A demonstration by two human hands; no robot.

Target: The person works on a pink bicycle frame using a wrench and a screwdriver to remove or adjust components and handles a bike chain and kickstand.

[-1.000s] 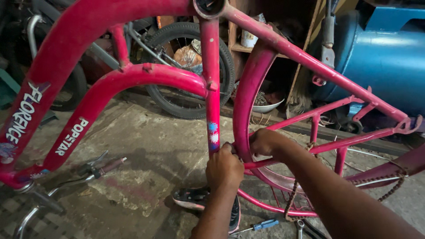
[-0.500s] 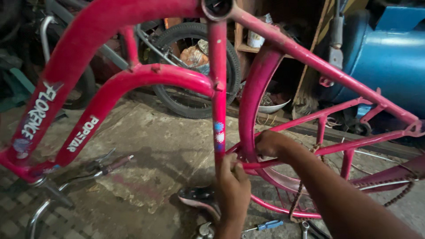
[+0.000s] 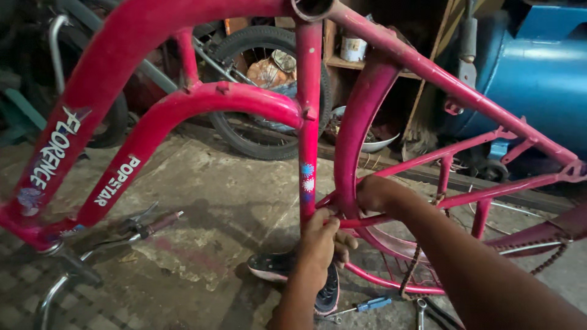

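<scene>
two hands low on a pink bicycle frame [image 3: 202,101], both working the spot where the upright seat tube [image 3: 309,122] comes down to meet the thin lower stays. left hand [image 3: 319,239] up from below, fingers curled shut against the foot of that tube, thumb side touching the stay. right hand [image 3: 378,194] just beside it, a little above and to the right, closed around the thin pink stay [image 3: 489,190], forearm stretching back toward the lower right corner. curved pink fender [image 3: 358,116] rising directly above the right hand, its lower end passing between the two hands. small blue and white star stickers [image 3: 307,177] on the tube just above the left hand. under the left hand, a dark shoe with a pale sole edge [image 3: 278,267] flat on the concrete floor [image 3: 214,201]. below and right of it, a blue-handled screwdriver [image 3: 367,304] lying on the floor, with a spanner end [image 3: 420,304] close by. hanging chain [image 3: 414,266] just right of the left wrist, below the right forearm. far to the left of both hands, a chrome handlebar with brake lever [image 3: 143,225] down near the floor. beyond the hands, a black tyred wheel [image 3: 263,85] leaning behind the frame, wooden shelf with a tin [image 3: 353,46] above it, big blue tank [image 3: 538,73] off to the upper right.
</scene>
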